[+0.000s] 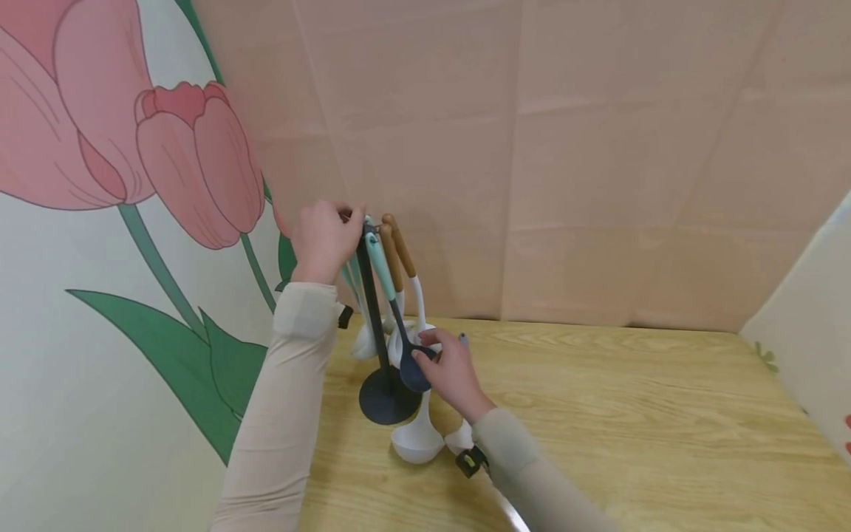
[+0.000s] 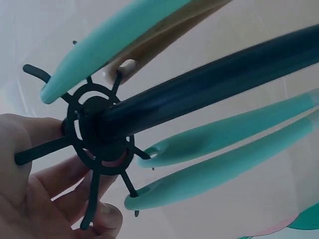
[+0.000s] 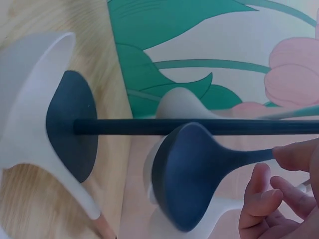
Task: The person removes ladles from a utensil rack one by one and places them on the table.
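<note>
While the left hand (image 1: 323,242) curls round the top of one black rack (image 1: 375,314), the right hand (image 1: 457,375), at two o'clock from the base (image 1: 382,405), pinches one blue ladle (image 1: 412,375) beside the pole. Three teal handles (image 2: 199,184) and two brown handles (image 1: 391,258) surround it; two white utensils (image 1: 417,445) lie at the base's four and five o'clock on the desk (image 1: 631,428).
</note>
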Motion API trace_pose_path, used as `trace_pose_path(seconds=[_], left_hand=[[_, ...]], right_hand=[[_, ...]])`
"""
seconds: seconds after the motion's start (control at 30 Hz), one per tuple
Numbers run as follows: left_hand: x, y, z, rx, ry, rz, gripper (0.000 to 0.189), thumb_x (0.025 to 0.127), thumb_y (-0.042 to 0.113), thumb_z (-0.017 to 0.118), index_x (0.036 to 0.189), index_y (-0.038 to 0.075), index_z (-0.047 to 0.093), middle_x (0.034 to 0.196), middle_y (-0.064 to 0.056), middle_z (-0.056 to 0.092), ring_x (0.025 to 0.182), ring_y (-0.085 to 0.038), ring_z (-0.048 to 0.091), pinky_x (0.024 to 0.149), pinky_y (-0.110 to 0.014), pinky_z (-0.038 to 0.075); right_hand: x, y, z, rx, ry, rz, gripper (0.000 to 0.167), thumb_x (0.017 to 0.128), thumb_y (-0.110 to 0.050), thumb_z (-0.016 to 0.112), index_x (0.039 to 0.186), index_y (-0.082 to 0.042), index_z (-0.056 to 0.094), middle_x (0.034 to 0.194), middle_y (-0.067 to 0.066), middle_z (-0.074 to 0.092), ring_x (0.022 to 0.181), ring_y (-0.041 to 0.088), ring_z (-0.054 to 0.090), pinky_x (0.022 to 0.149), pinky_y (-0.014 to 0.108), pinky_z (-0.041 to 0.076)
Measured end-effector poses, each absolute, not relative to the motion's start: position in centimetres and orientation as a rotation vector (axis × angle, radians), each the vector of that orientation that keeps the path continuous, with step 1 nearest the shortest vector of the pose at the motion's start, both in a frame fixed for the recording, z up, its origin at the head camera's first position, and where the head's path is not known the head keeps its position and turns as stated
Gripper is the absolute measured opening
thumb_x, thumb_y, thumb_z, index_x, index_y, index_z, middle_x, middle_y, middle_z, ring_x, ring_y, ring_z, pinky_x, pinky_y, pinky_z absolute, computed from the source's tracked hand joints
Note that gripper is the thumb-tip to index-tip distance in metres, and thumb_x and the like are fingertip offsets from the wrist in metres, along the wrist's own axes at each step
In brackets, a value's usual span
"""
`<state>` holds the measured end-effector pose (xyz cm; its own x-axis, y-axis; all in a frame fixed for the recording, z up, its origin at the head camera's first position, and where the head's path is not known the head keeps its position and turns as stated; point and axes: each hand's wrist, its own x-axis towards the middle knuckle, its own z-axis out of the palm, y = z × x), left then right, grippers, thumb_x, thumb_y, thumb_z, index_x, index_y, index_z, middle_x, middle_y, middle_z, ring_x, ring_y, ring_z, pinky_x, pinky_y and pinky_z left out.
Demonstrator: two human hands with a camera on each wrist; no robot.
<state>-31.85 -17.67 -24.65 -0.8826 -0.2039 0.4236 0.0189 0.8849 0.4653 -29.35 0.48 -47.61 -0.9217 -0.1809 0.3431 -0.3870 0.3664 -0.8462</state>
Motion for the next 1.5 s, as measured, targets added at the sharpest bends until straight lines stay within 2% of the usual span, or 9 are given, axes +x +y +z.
trace_pose_path(seconds=[0.33,0.47,0.67,0.9,1.1,1.37,1.5], left_hand=[[-32.0,-18.1,-25.2,0.108,-2.536,-0.635,0.044,0.101,0.046,0.047,0.102,0.012,0.074,0.096,-0.006,0.072,0.082,-0.024,0.063,0.074,-0.042,0.049],[-32.1,-18.2,-25.5,0.114,-2.526,-0.633,0.045,0.103,0.047,0.042,0.1,0.012,0.071,0.095,-0.006,0.07,0.084,-0.025,0.061,0.076,-0.043,0.048],[-32.2,-18.2,-25.9,0.116,-2.501,-0.609,0.051,0.106,0.048,0.033,0.099,0.011,0.069,0.092,-0.007,0.067,0.085,-0.026,0.059,0.075,-0.043,0.046],[-32.2,-18.0,-26.2,0.1,-2.47,-0.632,0.05,0.102,0.053,0.042,0.098,0.013,0.072,0.093,-0.005,0.072,0.084,-0.025,0.063,0.077,-0.043,0.048],[-32.2,-17.9,-26.3,0.096,-2.453,-0.611,0.047,0.102,0.05,0.045,0.097,0.011,0.071,0.091,-0.007,0.071,0.079,-0.025,0.062,0.072,-0.041,0.047],[-32.2,-17.8,-26.4,0.099,-2.437,-0.597,0.045,0.102,0.048,0.045,0.094,0.011,0.071,0.089,-0.007,0.07,0.079,-0.026,0.062,0.071,-0.041,0.047],[-32.3,-17.9,-26.5,0.094,-2.416,-0.589,0.044,0.102,0.047,0.045,0.092,0.012,0.07,0.086,-0.007,0.07,0.077,-0.026,0.061,0.069,-0.042,0.047]], right_hand=[[-29.3,-0.8,-46.7,0.54,-2.453,1.624,0.042,0.091,-0.013,0.072,0.13,-0.005,0.06,0.127,0.013,0.066,0.06,0.014,0.055,0.053,0.027,0.048],[-29.1,-1.0,-46.7,0.583,-2.45,1.653,0.043,0.09,-0.011,0.072,0.131,-0.007,0.059,0.131,0.015,0.063,0.061,0.018,0.058,0.054,0.027,0.05],[-29.2,-1.3,-46.8,0.6,-2.445,1.717,0.042,0.091,-0.011,0.071,0.131,-0.01,0.057,0.131,0.016,0.062,0.062,0.018,0.06,0.056,0.03,0.052],[-29.2,-1.6,-46.8,0.634,-2.436,1.717,0.045,0.093,-0.011,0.069,0.135,-0.011,0.054,0.122,0.011,0.066,0.061,0.015,0.057,0.055,0.028,0.05],[-29.0,-1.8,-47.0,0.704,-2.384,1.822,0.044,0.094,-0.008,0.067,0.136,-0.008,0.054,0.116,0.013,0.067,0.058,0.014,0.058,0.056,0.028,0.051],[-29.2,-2.3,-47.3,0.78,-2.404,1.79,0.048,0.095,-0.01,0.066,0.141,-0.009,0.051,0.133,0.015,0.061,0.062,0.011,0.059,0.058,0.027,0.051],[-29.3,-2.5,-47.3,0.786,-2.415,1.841,0.049,0.098,-0.012,0.063,0.144,-0.011,0.047,0.13,0.017,0.062,0.064,0.019,0.064,0.06,0.029,0.053]])
